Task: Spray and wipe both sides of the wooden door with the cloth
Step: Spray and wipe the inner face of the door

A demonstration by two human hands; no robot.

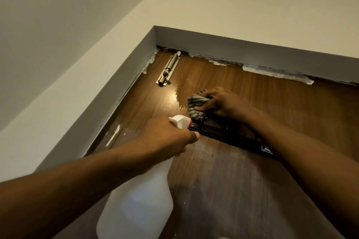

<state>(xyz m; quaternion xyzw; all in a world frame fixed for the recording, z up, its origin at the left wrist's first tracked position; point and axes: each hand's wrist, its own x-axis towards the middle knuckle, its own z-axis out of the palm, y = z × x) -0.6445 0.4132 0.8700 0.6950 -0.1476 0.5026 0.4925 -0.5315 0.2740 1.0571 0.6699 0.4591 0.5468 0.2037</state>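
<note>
Head: left hand point(167, 136) grips bottle point(139, 196), right hand point(223, 103) cloth point(196, 105).

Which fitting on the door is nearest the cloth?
The black door closer, just below the cloth; the silver bolt sits apart, farther up and left.

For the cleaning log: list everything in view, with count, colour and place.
door: one, brown, middle and right, wet near the bolt
bolt: one, silver, door's top left corner
door closer: one, black, on the door below the cloth
cloth: one, grey striped, against the door above the door closer
spray bottle: one, white, lower middle
door frame: one, grey, along the door's top and left
left hand: one, grips the spray bottle
right hand: one, holds the cloth
</note>
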